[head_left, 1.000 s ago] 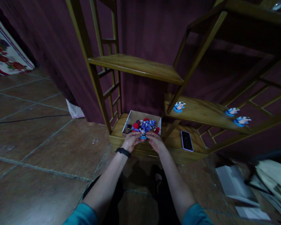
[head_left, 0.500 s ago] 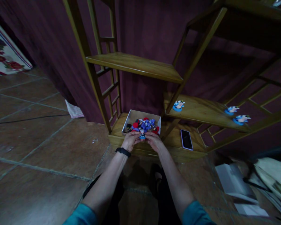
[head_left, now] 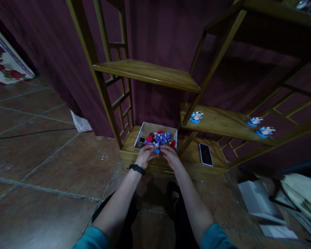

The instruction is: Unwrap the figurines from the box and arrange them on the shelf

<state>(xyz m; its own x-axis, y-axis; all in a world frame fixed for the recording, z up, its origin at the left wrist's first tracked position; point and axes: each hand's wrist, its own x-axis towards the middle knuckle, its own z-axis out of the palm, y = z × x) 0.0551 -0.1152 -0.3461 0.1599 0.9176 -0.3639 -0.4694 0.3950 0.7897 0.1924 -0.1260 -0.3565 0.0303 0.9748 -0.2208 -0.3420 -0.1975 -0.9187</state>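
Two bare hands meet in the middle of my head view, and I see the left hand [head_left: 144, 155] and the right hand [head_left: 170, 155] pinching one small blue-based figurine [head_left: 157, 148] between their fingertips, one hand on each side, the gap no wider than the toy. From here I make it out at the near edge of an open cardboard box [head_left: 158, 128], in front of a red, purple and black jumble of figures [head_left: 161, 139] inside; its finer detail is too small for me to read. The box sits on the wooden base [head_left: 192, 150] of a shelf unit, and a phone [head_left: 206, 154] lies to its right. Above the phone I count three blue-based figurines [head_left: 196, 117] on a shelf [head_left: 223, 121], one near its left end and two close together toward its right end. I also see a dark band [head_left: 137, 168] on the left wrist.
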